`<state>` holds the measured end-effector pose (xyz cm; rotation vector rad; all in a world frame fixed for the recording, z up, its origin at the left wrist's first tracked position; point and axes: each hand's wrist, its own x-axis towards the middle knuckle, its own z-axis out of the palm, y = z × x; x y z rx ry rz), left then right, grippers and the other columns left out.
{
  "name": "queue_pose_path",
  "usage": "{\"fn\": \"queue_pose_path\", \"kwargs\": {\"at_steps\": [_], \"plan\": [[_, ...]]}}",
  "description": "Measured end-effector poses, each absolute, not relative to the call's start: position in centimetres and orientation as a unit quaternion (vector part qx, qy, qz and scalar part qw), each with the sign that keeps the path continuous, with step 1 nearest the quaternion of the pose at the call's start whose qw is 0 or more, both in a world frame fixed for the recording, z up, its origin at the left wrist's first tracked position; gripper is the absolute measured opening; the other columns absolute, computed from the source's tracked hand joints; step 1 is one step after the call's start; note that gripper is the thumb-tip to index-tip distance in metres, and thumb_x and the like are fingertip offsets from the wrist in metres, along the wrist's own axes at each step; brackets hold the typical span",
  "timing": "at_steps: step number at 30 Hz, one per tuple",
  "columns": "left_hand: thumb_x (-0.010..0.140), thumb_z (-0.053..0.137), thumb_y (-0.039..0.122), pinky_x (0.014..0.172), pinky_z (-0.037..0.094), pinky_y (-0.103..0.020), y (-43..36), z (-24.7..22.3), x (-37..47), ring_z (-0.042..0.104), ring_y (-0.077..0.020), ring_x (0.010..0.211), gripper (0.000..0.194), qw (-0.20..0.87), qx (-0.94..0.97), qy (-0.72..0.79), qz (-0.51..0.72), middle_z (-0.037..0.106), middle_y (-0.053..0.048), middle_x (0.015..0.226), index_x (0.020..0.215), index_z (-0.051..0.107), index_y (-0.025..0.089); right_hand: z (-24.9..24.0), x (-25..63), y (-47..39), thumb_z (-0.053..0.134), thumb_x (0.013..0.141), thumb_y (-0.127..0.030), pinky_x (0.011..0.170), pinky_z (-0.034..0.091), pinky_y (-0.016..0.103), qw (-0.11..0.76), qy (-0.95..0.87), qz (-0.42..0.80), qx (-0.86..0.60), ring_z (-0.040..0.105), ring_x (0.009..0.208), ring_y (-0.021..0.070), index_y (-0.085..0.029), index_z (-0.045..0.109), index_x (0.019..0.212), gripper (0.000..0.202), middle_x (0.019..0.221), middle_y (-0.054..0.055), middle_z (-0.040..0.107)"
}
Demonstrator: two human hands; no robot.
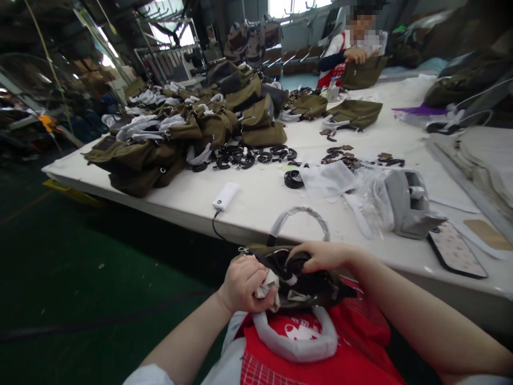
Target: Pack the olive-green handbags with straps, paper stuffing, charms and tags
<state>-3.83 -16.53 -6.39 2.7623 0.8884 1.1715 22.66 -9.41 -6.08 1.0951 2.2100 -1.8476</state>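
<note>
A dark olive handbag lies open against my red apron at the table's front edge. Its far handle and near handle are wrapped in pale covering. My left hand is closed around a crumpled off-white cloth or paper at the bag's left side. At the bag's zippered opening, my right hand grips a coiled black strap. The bag's dark interior is mostly hidden.
A heap of olive bags covers the table's left side. Black coiled straps, a white power bank, a grey tape dispenser and a phone lie on the white table. A co-worker across it handles another bag.
</note>
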Motion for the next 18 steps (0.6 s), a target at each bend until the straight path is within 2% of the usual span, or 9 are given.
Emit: {"fn": "queue_pose_path", "kwargs": {"at_steps": [4,7,13,15,18], "plan": [[0.073,0.062,0.032,0.078,0.054,-0.034,-16.8,-6.3,-3.8,0.064,-0.0171,0.070,0.013,0.011,0.888,0.281,0.363,0.069,-0.004,0.074,0.075,0.056,0.020,-6.6,20.7,-10.6,0.054,0.071,-0.017,0.069,0.048,0.027,0.043,0.753,-0.450,0.478,0.066,0.080,0.0210,-0.019,0.071,0.103,0.036,0.092,0.005,0.074],[0.073,0.063,0.030,0.081,0.055,-0.035,-17.2,-6.4,-4.1,0.065,-0.0173,0.072,0.013,0.014,0.888,0.279,0.364,0.070,-0.004,0.077,0.078,0.057,0.020,-7.2,19.8,-10.9,0.054,0.072,-0.014,0.073,0.046,0.027,0.019,0.757,-0.364,0.542,0.067,0.087,0.0232,-0.018,0.071,0.094,0.028,0.095,0.009,0.074],[0.070,0.065,0.024,0.081,0.055,-0.037,-17.9,-6.9,-4.8,0.065,-0.0184,0.072,0.016,0.028,0.880,0.288,0.377,0.070,-0.005,0.077,0.083,0.057,0.019,-7.4,17.7,-11.7,0.047,0.082,-0.019,0.077,0.046,0.035,-0.027,0.734,-0.281,0.618,0.067,0.093,0.0296,-0.017,0.065,0.104,0.029,0.102,0.015,0.072],[0.070,0.064,0.024,0.080,0.055,-0.038,-17.8,-7.2,-5.0,0.064,-0.0191,0.072,0.014,0.039,0.877,0.302,0.373,0.069,-0.004,0.076,0.081,0.056,0.020,-7.2,16.7,-12.9,0.046,0.082,-0.018,0.076,0.047,0.036,-0.031,0.758,-0.268,0.594,0.067,0.092,0.0302,-0.016,0.063,0.106,0.029,0.100,0.016,0.071],[0.071,0.063,0.025,0.080,0.054,-0.039,-17.5,-7.7,-5.2,0.064,-0.0196,0.073,0.011,0.049,0.869,0.318,0.375,0.068,-0.005,0.075,0.078,0.056,0.020,-7.3,15.1,-14.6,0.053,0.081,-0.018,0.078,0.047,0.034,-0.031,0.832,-0.286,0.474,0.067,0.093,0.0277,-0.016,0.063,0.103,0.024,0.099,0.013,0.071]]}}
